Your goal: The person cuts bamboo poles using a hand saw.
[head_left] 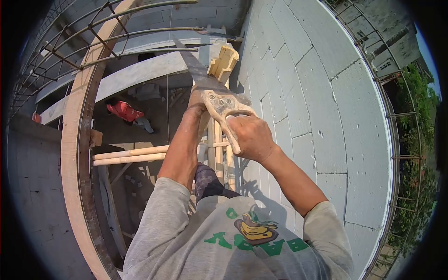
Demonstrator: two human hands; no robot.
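Note:
My right hand [252, 135] is wrapped round the worn wooden handle of a hand saw [215, 103]. The saw's wide metal blade points up and away to the left, and several round bolts show where blade and handle meet. My left hand [198, 99] is just under the blade near the handle. Its fingers are hidden behind the saw, so I cannot make out what they touch or hold. Beyond the saw is a cream-yellow, channel-shaped piece [223, 62], close to the block wall [298, 98].
A long timber beam [74, 140] runs down my left, with a rebar cage [60, 51] above it. Bamboo poles [130, 155] cross below me. A person in a red top [125, 110] is on the floor far below. More rebar [403, 156] stands beyond the wall.

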